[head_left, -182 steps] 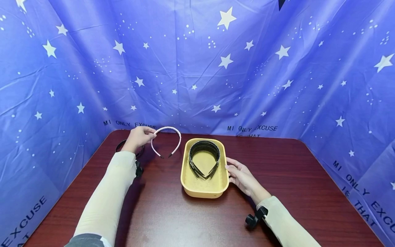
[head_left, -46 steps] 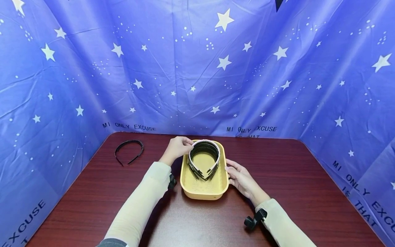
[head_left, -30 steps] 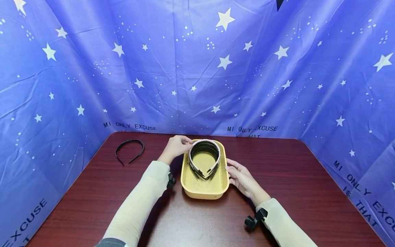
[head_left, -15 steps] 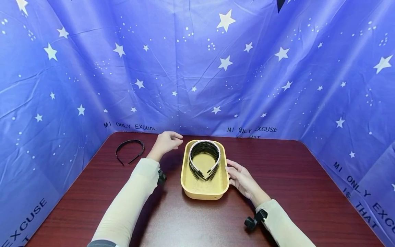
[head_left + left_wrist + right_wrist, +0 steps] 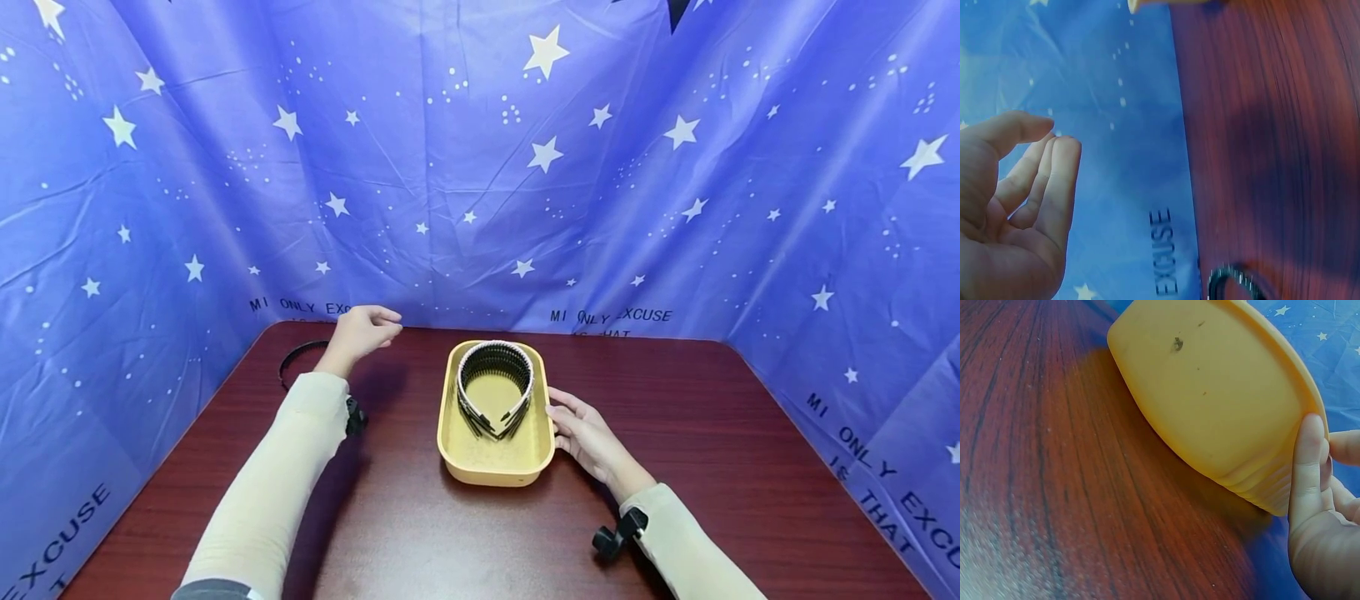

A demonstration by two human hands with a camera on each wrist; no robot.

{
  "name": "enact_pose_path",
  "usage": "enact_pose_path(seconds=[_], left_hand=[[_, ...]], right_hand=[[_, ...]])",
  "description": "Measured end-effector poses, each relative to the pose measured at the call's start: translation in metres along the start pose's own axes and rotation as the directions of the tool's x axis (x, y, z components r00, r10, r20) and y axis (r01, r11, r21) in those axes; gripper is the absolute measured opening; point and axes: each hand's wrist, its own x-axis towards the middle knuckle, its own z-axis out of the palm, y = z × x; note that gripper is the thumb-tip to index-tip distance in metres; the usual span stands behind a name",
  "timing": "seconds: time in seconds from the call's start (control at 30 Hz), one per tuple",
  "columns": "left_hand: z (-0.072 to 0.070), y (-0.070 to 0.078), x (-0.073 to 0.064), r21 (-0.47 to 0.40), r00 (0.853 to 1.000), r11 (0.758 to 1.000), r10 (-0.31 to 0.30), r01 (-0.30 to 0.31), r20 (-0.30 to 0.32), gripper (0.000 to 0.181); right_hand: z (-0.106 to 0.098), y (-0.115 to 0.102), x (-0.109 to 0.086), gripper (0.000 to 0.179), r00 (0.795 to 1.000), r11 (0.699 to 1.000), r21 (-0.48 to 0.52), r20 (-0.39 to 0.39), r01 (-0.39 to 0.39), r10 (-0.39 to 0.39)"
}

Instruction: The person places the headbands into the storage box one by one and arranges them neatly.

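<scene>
Empty and lifted over the far left of the table, my left hand (image 5: 363, 332) has its thumb and fingers loosely bent, the tips close together (image 5: 1029, 194). Behind its wrist lies a black headband (image 5: 283, 367), partly hidden in the head view; its curved band shows at the bottom of the left wrist view. My right hand (image 5: 588, 429) rests against the right side of a yellow tray (image 5: 495, 477), its fingers touching the outer wall and rim (image 5: 1325, 487). Inside the tray, a pale pink headband (image 5: 532, 379) lies on top of several stacked black headbands (image 5: 495, 360).
The dark red wooden table (image 5: 675, 500) carries the tray near its middle. A blue curtain with stars (image 5: 480, 167) hangs round the back and both sides. Black wrist mounts (image 5: 618, 533) are strapped to both sleeves.
My left hand laid the pale pink headband onto the stack in the tray, let it go and moved left towards the black headband. My right hand stays at the tray's side.
</scene>
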Motion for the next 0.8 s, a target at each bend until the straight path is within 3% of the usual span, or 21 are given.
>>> enact_pose_path(seconds=[0.2,0.43,0.8], left_hand=[[-0.022,-0.009,0.0,0.061,0.998,0.997,-0.038,0.041,-0.058,0.027],[-0.047,-0.024,0.0,0.111,0.992,0.993,-0.036,0.05,-0.124,0.031],[-0.077,-0.058,-0.002,0.05,0.979,0.99,-0.119,0.128,-0.165,0.032]], right_hand=[[0.0,-0.001,-0.001,0.06,1.0,1.0,-0.006,0.01,0.003,-0.003],[0.0,0.0,-0.001,0.059,1.0,1.0,-0.007,0.007,0.012,-0.012],[0.002,-0.002,-0.001,0.058,1.0,1.0,-0.007,-0.015,-0.018,0.017]])
